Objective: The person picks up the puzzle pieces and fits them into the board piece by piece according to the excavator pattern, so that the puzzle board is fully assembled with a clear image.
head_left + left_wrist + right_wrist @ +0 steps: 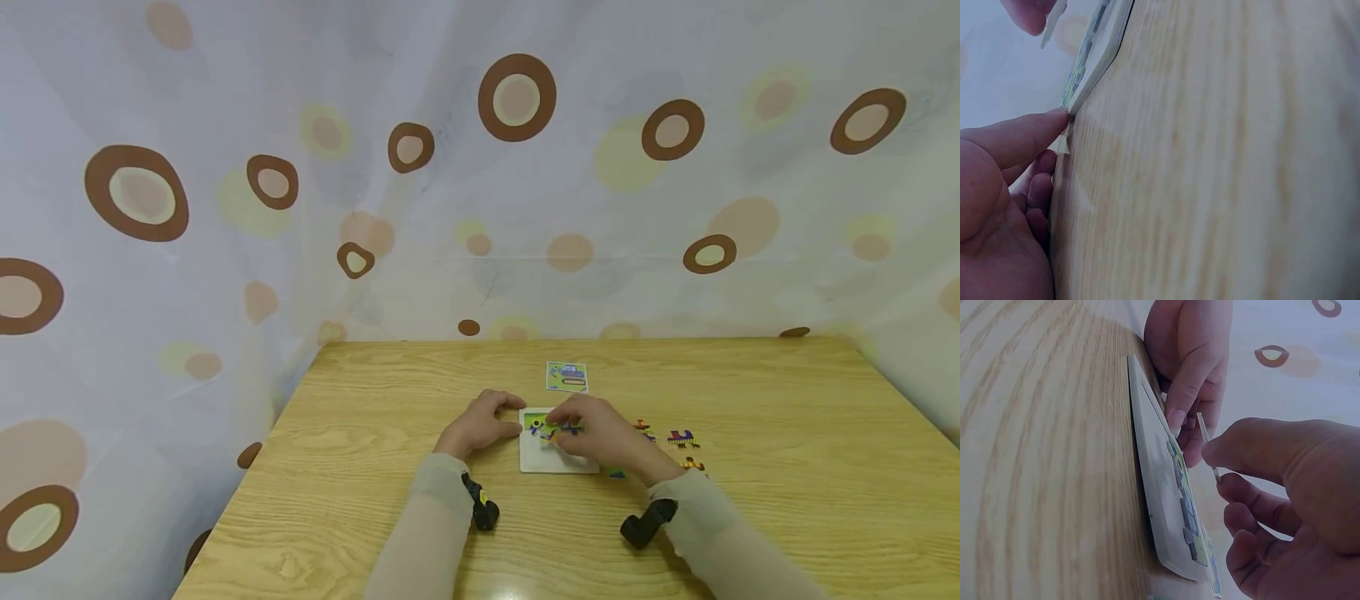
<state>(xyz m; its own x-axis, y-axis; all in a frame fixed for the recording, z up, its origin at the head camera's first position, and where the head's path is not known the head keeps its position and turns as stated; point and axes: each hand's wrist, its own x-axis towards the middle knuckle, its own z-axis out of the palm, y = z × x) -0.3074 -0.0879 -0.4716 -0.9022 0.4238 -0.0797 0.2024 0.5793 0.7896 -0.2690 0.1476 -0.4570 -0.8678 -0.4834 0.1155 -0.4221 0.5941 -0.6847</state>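
A white jigsaw puzzle tray lies flat on the table, with several colourful pieces fitted along its far part. At its left edge rests my left hand, thumb touching the rim and the other fingers loosely bent beside it. Over the tray, my right hand pinches a thin puzzle piece between thumb and index finger. That piece is tilted and held apart from the tray, seen edge-on in the right wrist view. Part of the tray's right side is hidden under my right hand.
A picture card showing a blue vehicle on green lies behind the tray. Loose puzzle pieces are scattered right of my right hand, and a green piece lies by the tray's near right corner. A patterned curtain stands behind the wooden table.
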